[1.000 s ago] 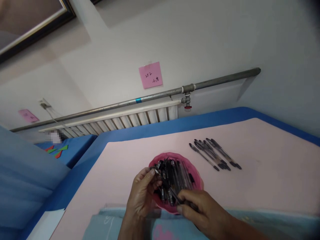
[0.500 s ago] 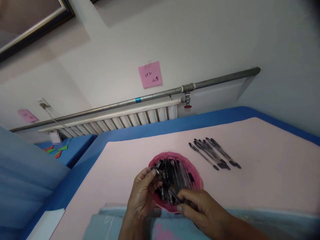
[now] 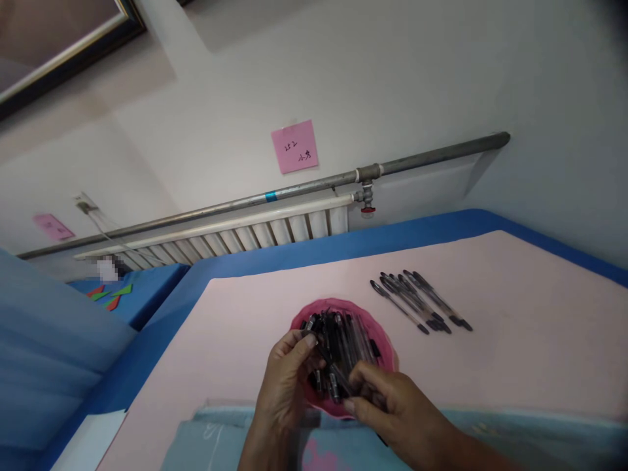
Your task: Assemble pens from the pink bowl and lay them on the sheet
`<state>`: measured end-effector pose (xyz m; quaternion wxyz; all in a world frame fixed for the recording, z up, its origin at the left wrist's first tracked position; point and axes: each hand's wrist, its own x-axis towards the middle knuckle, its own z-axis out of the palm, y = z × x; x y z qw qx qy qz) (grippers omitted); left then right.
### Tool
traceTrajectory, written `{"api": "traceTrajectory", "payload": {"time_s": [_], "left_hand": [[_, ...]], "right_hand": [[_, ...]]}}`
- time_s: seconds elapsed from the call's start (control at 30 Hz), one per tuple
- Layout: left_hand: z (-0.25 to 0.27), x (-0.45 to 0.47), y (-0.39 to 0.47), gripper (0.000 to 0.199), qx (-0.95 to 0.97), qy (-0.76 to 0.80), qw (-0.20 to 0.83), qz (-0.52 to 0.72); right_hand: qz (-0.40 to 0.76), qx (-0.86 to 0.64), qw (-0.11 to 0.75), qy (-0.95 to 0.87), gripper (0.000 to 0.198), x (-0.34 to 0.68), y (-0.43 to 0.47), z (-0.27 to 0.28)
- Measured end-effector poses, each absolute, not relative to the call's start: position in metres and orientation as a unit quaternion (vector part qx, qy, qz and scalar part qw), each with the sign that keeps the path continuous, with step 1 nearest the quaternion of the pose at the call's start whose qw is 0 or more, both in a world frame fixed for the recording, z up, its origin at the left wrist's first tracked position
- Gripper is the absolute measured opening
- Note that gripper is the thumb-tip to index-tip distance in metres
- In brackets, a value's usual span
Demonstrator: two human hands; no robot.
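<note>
Over the near side of a pink scalloped basket [image 3: 385, 327], both hands are closed on what looks like one dark pen [image 3: 341, 376] slanting between them. My left hand [image 3: 287, 369] pinches its upper left end between thumb and fingers; the exact part is hidden. My right hand [image 3: 392, 405] grips the lower right end, with a dark tip showing below the palm. Below them the basket holds black pen parts [image 3: 333, 333] and clear tubes [image 3: 360, 337]. Several capped pens [image 3: 417, 301] lie side by side to the right of the basket.
A pink sheet [image 3: 245, 327] covers the blue-edged table [image 3: 294, 258]. Light-blue patterned cloth [image 3: 206, 441] lies along the near edge. Behind stand a white radiator [image 3: 265, 232] and a pipe with a red valve [image 3: 367, 209]. Red and green pieces [image 3: 112, 297] rest on another blue surface at left.
My left hand has moved slightly right and down, closer to my right hand. My right fingers have shifted up a little along the pen. The row of pens stays put.
</note>
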<state>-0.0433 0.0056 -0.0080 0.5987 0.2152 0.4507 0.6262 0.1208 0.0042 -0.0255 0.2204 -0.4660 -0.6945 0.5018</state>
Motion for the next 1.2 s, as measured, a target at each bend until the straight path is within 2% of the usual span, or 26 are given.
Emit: {"api": "traceTrajectory", "payload": {"time_s": [0.37,0.63,0.73,0.97,1.2], "left_hand": [[-0.0115,-0.0368,0.0059,0.024,0.209,0.431,0.635,0.607],[-0.0129,-0.0387,0.0053,0.016,0.232,0.418,0.635,0.607],[-0.0094,-0.0384,0.0047,0.021,0.231,0.411,0.655,0.59],[-0.0113,-0.0364,0.004,0.016,0.229,0.424,0.628,0.61],[-0.0094,-0.0354,0.0036,0.024,0.217,0.429,0.643,0.597]], "right_hand": [[0.516,-0.454,0.222,-0.692,0.01,0.1239,0.0033,-0.024],[0.511,-0.459,0.227,-0.691,0.008,0.1212,0.0025,-0.0168],[0.507,-0.462,0.226,-0.692,0.009,0.1214,0.0033,-0.0165],[0.499,-0.464,0.212,-0.7,0.008,0.1218,0.0038,-0.0181],[0.507,-0.46,0.224,-0.693,0.01,0.1235,0.0041,-0.0198]]}}
